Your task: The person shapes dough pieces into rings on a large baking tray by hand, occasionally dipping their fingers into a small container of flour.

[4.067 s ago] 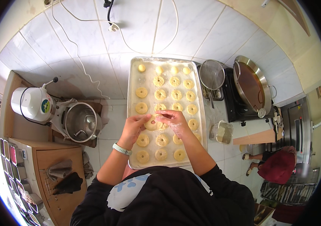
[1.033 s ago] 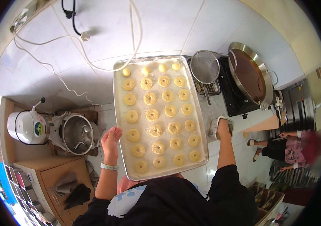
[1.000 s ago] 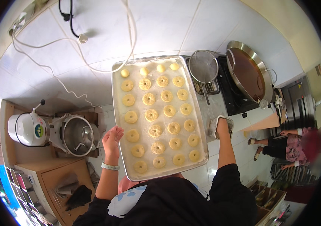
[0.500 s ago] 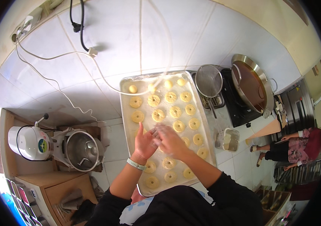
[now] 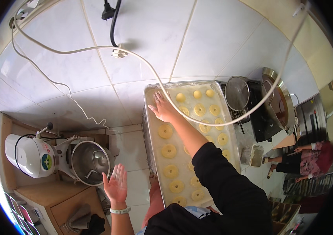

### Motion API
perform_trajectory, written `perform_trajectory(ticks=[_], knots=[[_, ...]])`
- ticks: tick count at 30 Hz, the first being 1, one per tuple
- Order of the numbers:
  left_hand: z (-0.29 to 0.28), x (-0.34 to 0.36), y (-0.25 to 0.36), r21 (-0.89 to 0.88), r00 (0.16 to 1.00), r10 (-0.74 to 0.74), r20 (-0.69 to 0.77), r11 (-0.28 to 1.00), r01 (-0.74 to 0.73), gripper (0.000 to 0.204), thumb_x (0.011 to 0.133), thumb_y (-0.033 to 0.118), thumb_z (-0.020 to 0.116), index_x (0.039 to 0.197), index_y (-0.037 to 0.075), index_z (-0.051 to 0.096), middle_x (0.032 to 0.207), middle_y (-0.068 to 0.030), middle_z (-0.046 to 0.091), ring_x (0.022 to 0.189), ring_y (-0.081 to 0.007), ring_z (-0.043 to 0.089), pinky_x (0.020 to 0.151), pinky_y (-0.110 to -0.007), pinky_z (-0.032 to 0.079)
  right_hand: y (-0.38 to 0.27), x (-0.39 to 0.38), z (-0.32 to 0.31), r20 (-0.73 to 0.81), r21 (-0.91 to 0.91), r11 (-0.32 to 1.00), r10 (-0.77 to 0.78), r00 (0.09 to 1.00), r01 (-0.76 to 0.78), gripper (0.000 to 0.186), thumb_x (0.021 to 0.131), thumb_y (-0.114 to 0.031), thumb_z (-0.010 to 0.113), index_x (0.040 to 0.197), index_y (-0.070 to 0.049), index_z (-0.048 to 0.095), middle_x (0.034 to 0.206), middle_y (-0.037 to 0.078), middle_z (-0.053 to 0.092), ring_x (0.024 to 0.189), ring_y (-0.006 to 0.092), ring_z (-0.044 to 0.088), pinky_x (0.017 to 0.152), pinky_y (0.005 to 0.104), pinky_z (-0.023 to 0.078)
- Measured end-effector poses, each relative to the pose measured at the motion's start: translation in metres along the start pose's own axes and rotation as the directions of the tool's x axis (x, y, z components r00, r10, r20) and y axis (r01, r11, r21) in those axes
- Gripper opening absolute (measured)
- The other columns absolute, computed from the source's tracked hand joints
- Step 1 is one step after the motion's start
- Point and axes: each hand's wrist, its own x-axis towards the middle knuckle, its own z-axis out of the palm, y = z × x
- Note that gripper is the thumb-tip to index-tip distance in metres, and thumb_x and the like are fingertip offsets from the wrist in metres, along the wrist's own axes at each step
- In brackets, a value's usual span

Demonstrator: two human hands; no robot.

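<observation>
A white cable loops from the upper left of the frame to the upper right, cutting across the upper half of the tray. The right hand, fingers spread, occupies the tray's upper left corner, and its black sleeve blocks the lower middle. Dough rings leave only narrow lanes. Left of the tray, a strip of floor lies open toward the mixer bowl; the left hand stands lower down. Strainer, stove and tub crowd the right.
</observation>
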Motion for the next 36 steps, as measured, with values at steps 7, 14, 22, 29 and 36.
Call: perform_trajectory(ticks=[7, 14, 22, 29, 36], knots=[[-0.044, -0.014, 0.028, 0.050, 0.987, 0.030, -0.160, 0.998, -0.022, 0.063, 0.091, 0.039, 0.048, 0.132, -0.007, 0.031, 0.133, -0.0174, 0.042, 0.125, -0.0270, 0.039, 0.105, -0.037, 0.031, -0.013, 0.013, 0.004, 0.126, -0.111, 0.994, 0.017, 0.992, -0.003, 0.061, 0.095, -0.041, 0.018, 0.141, -0.001, 0.017, 0.149, 0.011, 0.016, 0.138, 0.0218, 0.014, 0.112, 0.0474, 0.007], [-0.038, 0.001, 0.024, 0.103, 0.985, 0.012, -0.170, 0.995, 0.005, 0.053, 0.093, 0.033, 0.045, 0.129, -0.005, 0.036, 0.128, -0.0164, 0.047, 0.123, -0.0269, 0.042, 0.104, -0.036, 0.034, 0.012, 0.020, 0.002, -0.368, 0.229, 0.969, 0.177, 0.913, -0.095, 0.032, 0.075, -0.001, 0.053, 0.104, -0.009, 0.062, 0.098, 0.008, 0.060, 0.096, 0.0277, 0.053, 0.098, 0.0438, 0.031], [-0.043, 0.006, 0.029, 0.118, 0.986, -0.002, -0.170, 0.993, 0.022, 0.052, 0.093, 0.032, 0.046, 0.128, -0.005, 0.037, 0.129, -0.0169, 0.045, 0.124, -0.0277, 0.041, 0.104, -0.037, 0.033, 0.009, 0.017, -0.003, -0.278, 0.171, 0.982, 0.121, 0.953, -0.075, 0.022, 0.076, -0.009, 0.058, 0.094, -0.019, 0.067, 0.097, 0.003, 0.056, 0.100, 0.0220, 0.050, 0.092, 0.0440, 0.031], [-0.028, 0.023, 0.034, 0.176, 0.990, -0.031, -0.136, 0.983, 0.054, 0.053, 0.092, 0.031, 0.046, 0.129, -0.006, 0.035, 0.131, -0.0173, 0.043, 0.126, -0.0284, 0.038, 0.106, -0.038, 0.031, 0.010, 0.026, -0.006, -0.202, 0.105, 0.983, 0.171, 0.964, -0.152, 0.027, 0.075, -0.014, 0.062, 0.101, -0.016, 0.065, 0.125, 0.009, 0.045, 0.118, 0.0249, 0.040, 0.097, 0.0541, 0.030], [0.014, 0.008, -0.029, 0.371, 0.986, -0.025, -0.168, 0.925, 0.086, 0.051, 0.093, 0.033, 0.045, 0.126, -0.006, 0.039, 0.124, -0.0164, 0.050, 0.120, -0.0294, 0.045, 0.104, -0.040, 0.032, 0.017, 0.007, -0.027, -0.104, 0.003, 0.995, 0.104, 0.989, -0.104, 0.031, 0.078, -0.020, 0.059, 0.100, 0.003, 0.061, 0.124, 0.020, 0.042, 0.120, 0.0298, 0.037, 0.093, 0.0581, 0.032]])
